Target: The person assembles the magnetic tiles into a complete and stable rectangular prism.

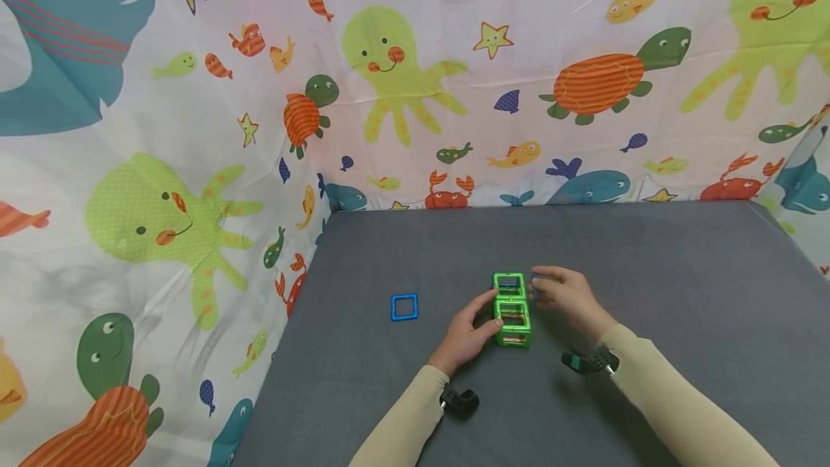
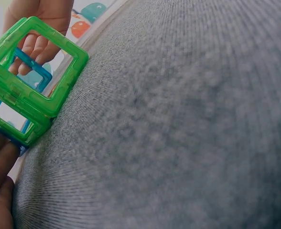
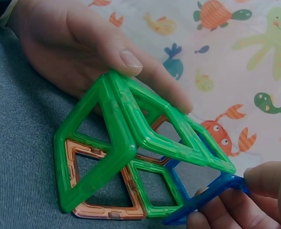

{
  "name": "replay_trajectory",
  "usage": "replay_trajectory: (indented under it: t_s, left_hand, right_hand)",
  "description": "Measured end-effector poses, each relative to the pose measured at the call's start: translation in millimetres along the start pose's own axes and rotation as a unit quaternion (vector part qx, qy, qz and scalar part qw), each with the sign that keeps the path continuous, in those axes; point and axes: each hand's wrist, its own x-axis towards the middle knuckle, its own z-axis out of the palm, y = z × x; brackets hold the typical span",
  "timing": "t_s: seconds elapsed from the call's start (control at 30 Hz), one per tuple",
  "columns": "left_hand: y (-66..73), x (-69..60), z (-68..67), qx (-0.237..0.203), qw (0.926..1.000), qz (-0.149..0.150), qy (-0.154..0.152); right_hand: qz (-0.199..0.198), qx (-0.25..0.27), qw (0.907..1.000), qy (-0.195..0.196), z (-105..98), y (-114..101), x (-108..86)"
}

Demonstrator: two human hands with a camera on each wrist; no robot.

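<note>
A two-cell frame of square magnetic tiles (image 1: 512,313), mostly green with orange and blue ones, stands on the grey surface. My left hand (image 1: 463,337) steadies its left side; in the right wrist view the thumb (image 3: 130,61) rests at the top green edge and the index finger lies fairly straight along it. At the right side of the far cell, my right hand (image 1: 569,298) pinches a blue square tile (image 3: 207,198) between thumb and fingers. The tile stands tilted against the frame there; whether its edges all meet I cannot tell. Left fingers (image 2: 2,164) touch the frame low down.
A loose blue square tile (image 1: 405,307) lies flat to the left of my left hand. Dark grey cloth (image 1: 389,395) covers the table. A white curtain with sea animals (image 1: 415,121) hangs behind and along the left side.
</note>
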Motion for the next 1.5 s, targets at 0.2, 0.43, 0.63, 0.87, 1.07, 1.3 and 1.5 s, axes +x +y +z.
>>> replay_trajectory:
  t_s: [0.2, 0.43, 0.63, 0.87, 1.07, 1.3, 1.5]
  left_hand:
    - [-0.7, 1.4, 0.3, 0.004, 1.0000, -0.005, -0.003]
    - [-2.2, 2.8, 1.9, 0.008, 1.0000, 0.004, 0.001]
    - [5.8, -0.2, 0.6, 0.010, 0.9999, 0.002, 0.000]
    - [12.6, -3.1, 2.7, -0.001, 1.0000, -0.001, 0.002]
    - [0.7, -0.5, 3.0, 0.010, 0.9999, 0.002, 0.003]
    - [-1.2, 0.1, 0.9, 0.009, 0.9999, 0.007, 0.000]
    - [-2.1, 0.3, 0.3, 0.013, 0.9999, 0.009, -0.001]
  right_hand:
    - [0.001, -0.005, 1.0000, 0.002, 5.1, -0.6, 0.6]
    - [-0.001, -0.006, 1.0000, -0.008, 6.8, 3.0, 2.3]
    - [-0.003, 0.001, 1.0000, -0.004, 9.5, 3.7, 5.3]
    - [0.001, -0.001, 1.0000, -0.003, 11.0, 3.1, 6.6]
    - [0.001, -0.006, 1.0000, -0.005, 12.0, 3.1, 7.0]
    - [-0.014, -0.015, 0.9997, -0.011, 12.0, 4.4, 7.7]
    - [-0.022, -0.011, 0.9997, -0.003, 13.5, 7.9, 8.2]
